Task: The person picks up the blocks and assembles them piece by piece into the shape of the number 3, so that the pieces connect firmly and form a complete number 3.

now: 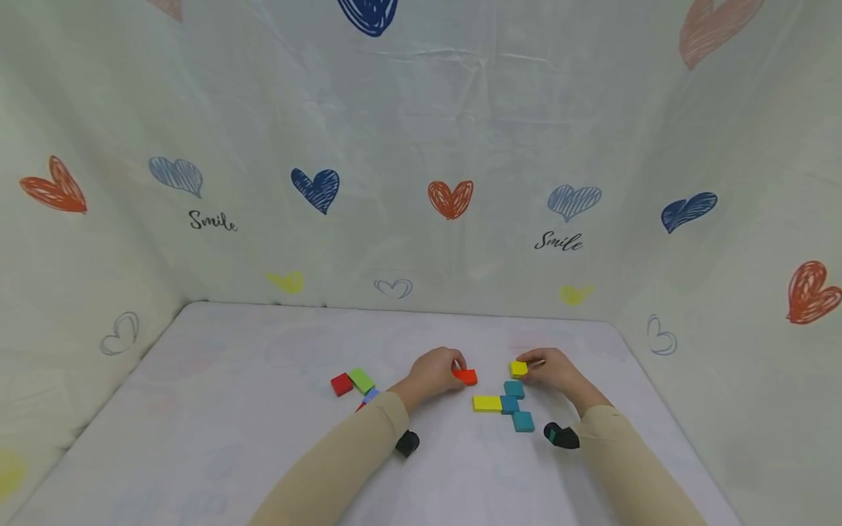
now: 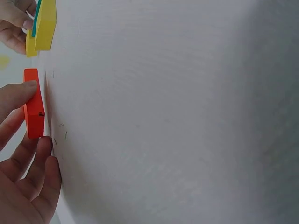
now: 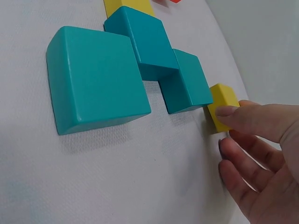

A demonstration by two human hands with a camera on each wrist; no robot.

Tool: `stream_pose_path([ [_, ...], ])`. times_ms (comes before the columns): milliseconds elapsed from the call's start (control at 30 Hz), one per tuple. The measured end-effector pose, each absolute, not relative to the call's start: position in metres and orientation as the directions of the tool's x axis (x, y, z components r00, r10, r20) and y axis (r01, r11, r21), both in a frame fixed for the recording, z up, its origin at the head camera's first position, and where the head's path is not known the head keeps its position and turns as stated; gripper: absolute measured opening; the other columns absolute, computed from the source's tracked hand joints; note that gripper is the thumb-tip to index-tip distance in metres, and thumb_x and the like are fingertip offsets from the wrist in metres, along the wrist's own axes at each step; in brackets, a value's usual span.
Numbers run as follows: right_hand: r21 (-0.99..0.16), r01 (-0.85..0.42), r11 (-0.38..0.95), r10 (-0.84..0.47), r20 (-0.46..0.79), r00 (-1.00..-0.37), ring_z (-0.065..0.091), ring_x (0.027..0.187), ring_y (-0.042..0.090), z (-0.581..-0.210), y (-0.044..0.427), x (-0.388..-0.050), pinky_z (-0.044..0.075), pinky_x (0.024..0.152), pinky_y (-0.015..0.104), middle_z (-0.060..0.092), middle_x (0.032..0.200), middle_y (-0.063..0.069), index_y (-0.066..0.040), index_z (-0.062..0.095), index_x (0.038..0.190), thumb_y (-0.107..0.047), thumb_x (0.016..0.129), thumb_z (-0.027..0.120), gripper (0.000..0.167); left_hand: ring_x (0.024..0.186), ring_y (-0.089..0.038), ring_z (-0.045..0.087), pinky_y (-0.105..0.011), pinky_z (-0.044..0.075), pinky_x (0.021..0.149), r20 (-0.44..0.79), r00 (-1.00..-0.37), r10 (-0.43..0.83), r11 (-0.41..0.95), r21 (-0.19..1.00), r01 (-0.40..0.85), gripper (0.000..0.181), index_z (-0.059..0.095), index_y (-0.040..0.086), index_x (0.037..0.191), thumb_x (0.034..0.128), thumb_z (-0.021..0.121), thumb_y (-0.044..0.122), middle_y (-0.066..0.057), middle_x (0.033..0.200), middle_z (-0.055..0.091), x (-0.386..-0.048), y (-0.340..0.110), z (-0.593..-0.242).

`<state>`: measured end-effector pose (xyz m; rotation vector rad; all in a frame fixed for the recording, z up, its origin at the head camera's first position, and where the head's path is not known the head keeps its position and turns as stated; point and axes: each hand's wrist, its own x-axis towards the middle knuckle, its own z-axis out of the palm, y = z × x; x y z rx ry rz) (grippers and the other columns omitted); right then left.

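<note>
My left hand point(image 1: 435, 371) pinches a red-orange block point(image 1: 465, 377) between thumb and fingers, just above or on the white table. In the left wrist view the thumb presses one face of that block point(image 2: 33, 105). My right hand point(image 1: 551, 367) pinches a small yellow block point(image 1: 518, 370) at the far end of a group of blocks. Nearer me in that group are a teal block point(image 1: 514, 389), a second, bluer one point(image 1: 509, 405) and a third teal block point(image 1: 523, 421), set in a stagger. A longer yellow block point(image 1: 487, 404) joins the bluer one's left side.
Left of my left forearm lie a dark red block point(image 1: 341, 384), a green block point(image 1: 361, 380) and a blue block point(image 1: 371, 396), with another red piece partly hidden by the sleeve. Black wrist devices point(image 1: 561, 436) hang under both sleeves. A heart-printed curtain point(image 1: 395, 241) stands behind the table.
</note>
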<state>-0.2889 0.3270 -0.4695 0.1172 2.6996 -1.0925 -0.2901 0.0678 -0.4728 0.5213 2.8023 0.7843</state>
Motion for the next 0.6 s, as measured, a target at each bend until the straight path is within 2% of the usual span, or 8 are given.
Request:
stream_pose_path([
  [267, -0.674, 0.157, 0.722, -0.005, -0.232, -0.973, 0.055, 0.099, 0.031, -0.4708, 0.3262, -0.2882, 0.049, 0.089, 0.043, 0.060, 0.116, 0.017, -0.003, 0.068, 0.116, 0.001, 0.085, 0.070, 0.032, 0.078, -0.012, 0.050, -0.026, 0.043, 0.070, -0.098, -0.925, 0.366, 0.809, 0.525, 0.264, 0.023, 0.067, 0.019, 0.095, 0.0787, 0.082, 0.023, 0.007, 0.084, 0.057, -0.2899, 0.0692, -0.4749],
  [600, -0.671, 0.172, 0.721, 0.007, -0.241, -0.970, 0.054, 0.097, 0.028, -0.4716, 0.3288, -0.2864, 0.048, 0.090, 0.043, 0.061, 0.113, 0.012, -0.004, 0.066, 0.121, 0.001, 0.085, 0.069, 0.036, 0.080, -0.013, 0.050, -0.027, 0.043, 0.071, -0.108, -0.925, 0.365, 0.813, 0.521, 0.260, 0.022, 0.067, 0.020, 0.096, 0.0795, 0.082, 0.023, 0.007, 0.084, 0.056, -0.2895, 0.0688, -0.4755],
])
